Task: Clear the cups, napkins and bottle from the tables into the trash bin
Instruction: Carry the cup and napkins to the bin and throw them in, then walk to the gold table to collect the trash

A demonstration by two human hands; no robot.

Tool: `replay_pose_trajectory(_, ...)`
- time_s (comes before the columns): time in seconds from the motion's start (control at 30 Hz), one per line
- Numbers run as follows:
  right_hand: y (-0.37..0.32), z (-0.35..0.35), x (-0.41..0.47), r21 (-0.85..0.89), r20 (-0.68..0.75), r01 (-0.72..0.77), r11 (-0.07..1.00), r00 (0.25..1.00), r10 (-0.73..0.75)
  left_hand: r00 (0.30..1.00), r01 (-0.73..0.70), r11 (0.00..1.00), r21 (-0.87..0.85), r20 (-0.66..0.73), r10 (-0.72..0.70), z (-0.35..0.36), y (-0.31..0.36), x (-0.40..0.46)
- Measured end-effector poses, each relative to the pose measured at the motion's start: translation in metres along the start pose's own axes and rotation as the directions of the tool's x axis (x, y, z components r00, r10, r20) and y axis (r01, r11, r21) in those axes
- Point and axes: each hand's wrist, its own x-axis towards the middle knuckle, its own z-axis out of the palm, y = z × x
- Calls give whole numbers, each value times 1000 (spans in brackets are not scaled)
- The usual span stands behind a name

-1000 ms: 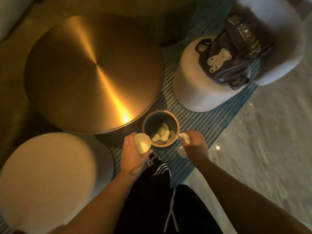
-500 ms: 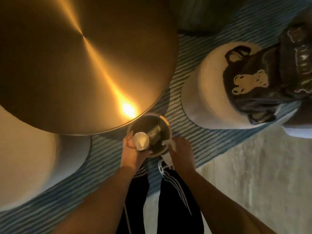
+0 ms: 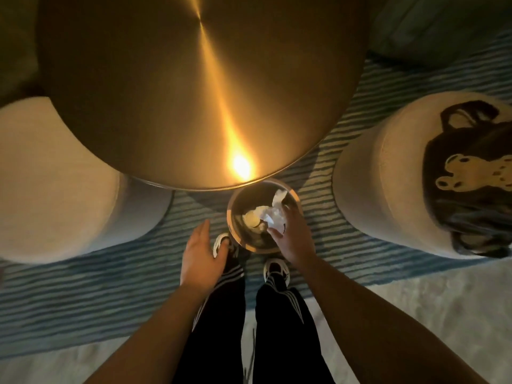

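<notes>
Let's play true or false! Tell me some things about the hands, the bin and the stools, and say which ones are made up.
1. The left hand holds a cup. False: it is open and holds nothing.
2. The right hand is over the trash bin, at white napkins. True.
3. The bin stands on the gold table. False: it stands on the striped rug, beside the table.
4. A dark bag with a bear picture lies on the right stool. True.
</notes>
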Motion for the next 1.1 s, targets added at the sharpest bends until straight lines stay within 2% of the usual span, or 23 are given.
replay_pose_trajectory(0.13, -7, -23, -26, -53, -8, 5, 999, 1000, -6, 999, 25, 998, 54, -42, -22, -26, 10, -19)
replay_pose_trajectory(0.33, -30, -77, -85, -121, -46, 176, 977, 982, -183, 979, 53, 991, 121, -202, -28, -80, 32, -64)
replay_pose_trajectory(0.5, -69, -105, -115, -143, -27, 284, 948, 956, -291, 928, 161, 984, 71, -352, -126, -117, 34, -114)
replay_pose_trajectory(0.6, -108, -105, -125, -203, 11, 414, 887, 907, -421, 866, 235, 972, -12, -452, -215, -133, 25, -149)
replay_pose_trajectory(0.7, -154, -91, -136, -214, 125, 526, 823, 850, -511, 792, 319, 944, -86, -523, -315, -145, 6, -184)
replay_pose_trajectory(0.83, -219, -57, -158, -208, 248, 679, 704, 733, -634, 672, 424, 883, -200, -584, -455, -158, -27, -234)
replay_pose_trajectory(1.1, -313, 27, -209, -188, 523, 866, 464, 488, -698, 421, 530, 736, -421, -623, -659, -180, -101, -315)
